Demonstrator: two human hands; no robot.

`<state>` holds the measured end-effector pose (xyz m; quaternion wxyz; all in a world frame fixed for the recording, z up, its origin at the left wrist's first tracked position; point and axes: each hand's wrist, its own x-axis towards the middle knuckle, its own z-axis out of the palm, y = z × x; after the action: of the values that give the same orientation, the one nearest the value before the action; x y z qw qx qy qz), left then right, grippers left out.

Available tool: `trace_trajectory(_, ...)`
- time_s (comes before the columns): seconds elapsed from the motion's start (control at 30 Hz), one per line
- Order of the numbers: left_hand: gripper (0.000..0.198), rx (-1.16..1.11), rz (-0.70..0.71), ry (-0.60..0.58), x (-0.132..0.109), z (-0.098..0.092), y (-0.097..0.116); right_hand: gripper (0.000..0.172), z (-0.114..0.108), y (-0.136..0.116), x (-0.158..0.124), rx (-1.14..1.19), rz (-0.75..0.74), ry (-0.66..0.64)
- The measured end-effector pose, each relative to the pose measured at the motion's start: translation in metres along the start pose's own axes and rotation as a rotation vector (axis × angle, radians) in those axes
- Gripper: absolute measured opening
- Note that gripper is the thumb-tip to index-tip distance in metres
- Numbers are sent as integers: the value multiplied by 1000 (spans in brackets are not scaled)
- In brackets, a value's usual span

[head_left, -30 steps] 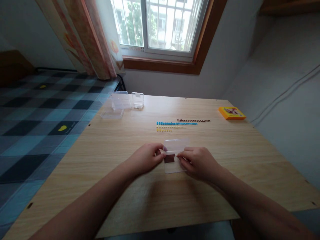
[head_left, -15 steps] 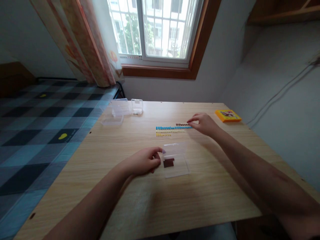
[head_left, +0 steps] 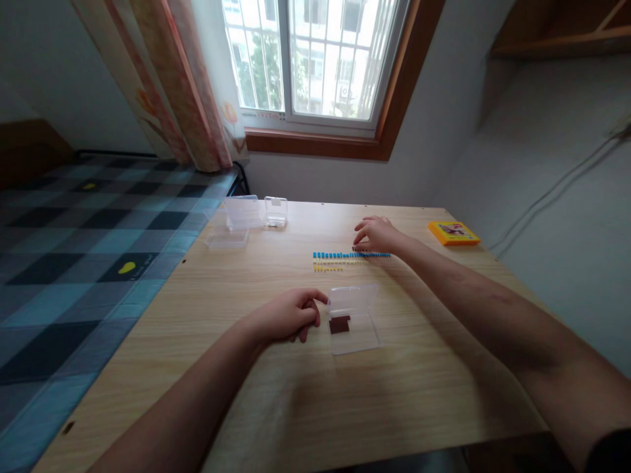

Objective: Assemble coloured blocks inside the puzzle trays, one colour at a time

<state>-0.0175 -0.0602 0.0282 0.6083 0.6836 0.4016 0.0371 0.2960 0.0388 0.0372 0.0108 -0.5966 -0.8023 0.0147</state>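
My right hand (head_left: 375,234) arches over a row of small dark brown pieces (head_left: 353,249), fingertips at its left end. Its fingers are bent and apart, with nothing visible between them; the hand hides part of the row. My left hand (head_left: 293,315) rests on the table beside an open clear plastic box (head_left: 363,334). Its index finger stretches to the box's left edge and the other fingers curl loosely, holding nothing. Flat dark brown pieces (head_left: 339,325) lie inside the box. Below the brown row run blue pieces (head_left: 328,255) and yellow pieces (head_left: 323,269).
Open clear boxes (head_left: 229,238) stand at the table's far left, with a smaller clear case (head_left: 276,213) beside them. A yellow-orange box (head_left: 453,233) lies at the far right. A checkered bed (head_left: 93,263) adjoins the left side, and a window is beyond the table.
My right hand has moved left along the brown row, from its right end to its left end, and its fingers have spread. My left hand stays by the box. The view has shifted slightly.
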Motion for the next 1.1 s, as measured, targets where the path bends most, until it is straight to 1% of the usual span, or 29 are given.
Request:
trace_trajectory(0.23, 41, 2, 20, -14, 3, -1, -2, 18, 6, -2, 4, -31, 5, -28)
trace_trajectory(0.43, 43, 24, 38, -15, 5, -2, -6, 17, 6, -1, 7, -53, -39, -29)
trace_trajectory(0.63, 44, 15, 38, -21, 8, -2, -10, 16, 7, -4, 8, -75, -102, 0)
trace_trajectory(0.73, 43, 16, 34, -23, 8, -3, -10, 15, 4, -7, 7, -76, -136, 29)
trace_trajectory(0.87, 43, 22, 37, -22, 8, -2, -9, 18, -9, -8, 4, -70, -148, 96)
trace_trajectory(0.93, 43, 25, 39, -11, 6, -1, -7, 19, -20, -9, -3, -53, -141, 166)
trace_trajectory(1.03, 42, 85, 48, 23, 3, 1, -3, 18, -45, -16, -28, 33, -175, 333)
trace_trajectory(1.1, 40, 155, 78, 57, 1, 1, -2, 17, -64, -28, -57, 109, -243, 450)
